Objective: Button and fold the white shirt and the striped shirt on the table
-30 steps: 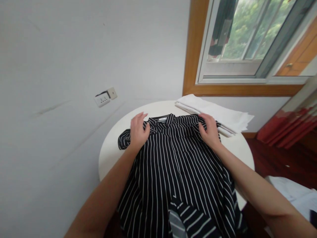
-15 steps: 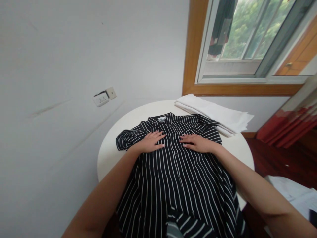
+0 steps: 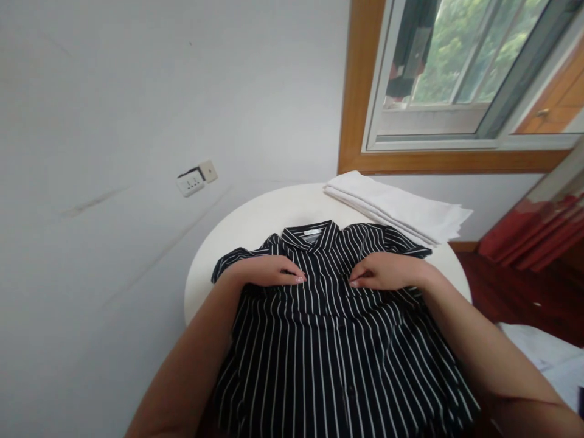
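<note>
A black shirt with thin white stripes (image 3: 333, 353) lies front up on a round white table (image 3: 255, 225), collar toward the wall. My left hand (image 3: 269, 271) rests flat on the shirt's chest left of the button line, fingers stretched toward the middle. My right hand (image 3: 385, 272) lies flat on the chest to the right, fingertips pointing inward. Both palms press the cloth and hold nothing. The shirt's hem hangs off the near table edge between my forearms.
A folded stack of white cloth (image 3: 401, 207) sits at the table's far right. A wall socket (image 3: 196, 177) is on the white wall at left. A wood-framed window (image 3: 456, 91) is behind. Red fabric (image 3: 533, 237) and white sheets (image 3: 542, 359) lie at right.
My hands went from the shoulders to the middle of the chest, then slid down toward me with the cloth. The collar now sits nearer, and the shirt lies flatter.
</note>
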